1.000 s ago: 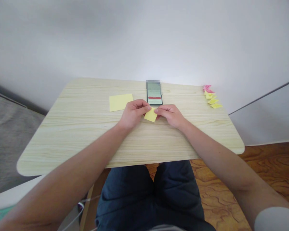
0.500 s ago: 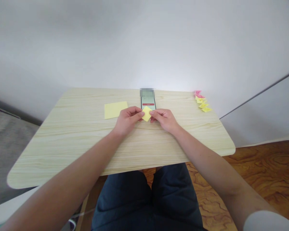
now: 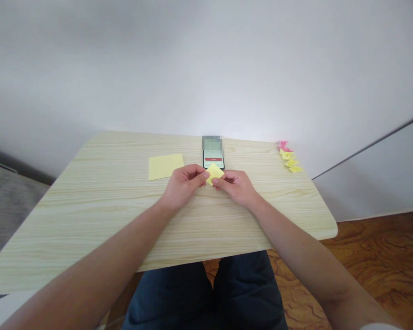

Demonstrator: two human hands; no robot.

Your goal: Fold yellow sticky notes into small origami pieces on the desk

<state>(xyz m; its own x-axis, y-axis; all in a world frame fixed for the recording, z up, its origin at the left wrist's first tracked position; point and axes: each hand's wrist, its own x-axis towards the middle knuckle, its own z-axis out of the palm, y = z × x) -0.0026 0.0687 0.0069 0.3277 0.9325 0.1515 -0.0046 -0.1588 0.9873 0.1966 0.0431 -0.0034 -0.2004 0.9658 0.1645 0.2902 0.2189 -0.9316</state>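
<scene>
A small yellow folded paper square [image 3: 214,171] is held between my two hands, one corner pointing away from me. My left hand [image 3: 186,183] pinches its left corner between thumb and fingers. On the other side, my right hand [image 3: 238,185] grips it, the thumb lying across its lower right part and the fingers behind. Just beyond the paper lies a phone [image 3: 213,159] with a lit screen, its top part pixelated. A flat yellow sheet of paper [image 3: 165,165] rests on the table to the left, close to my left hand.
Near the back right edge of the pale wooden table [image 3: 99,197], several folded yellow paper pieces [image 3: 291,162] stand in a row behind a pink folded paper piece [image 3: 284,145]. A white wall [image 3: 192,68] rises behind the table. My legs are under its front edge.
My right thumb has shifted from the right corner of the folded paper to its lower right part. The camera view has tilted, so the table appears lower.
</scene>
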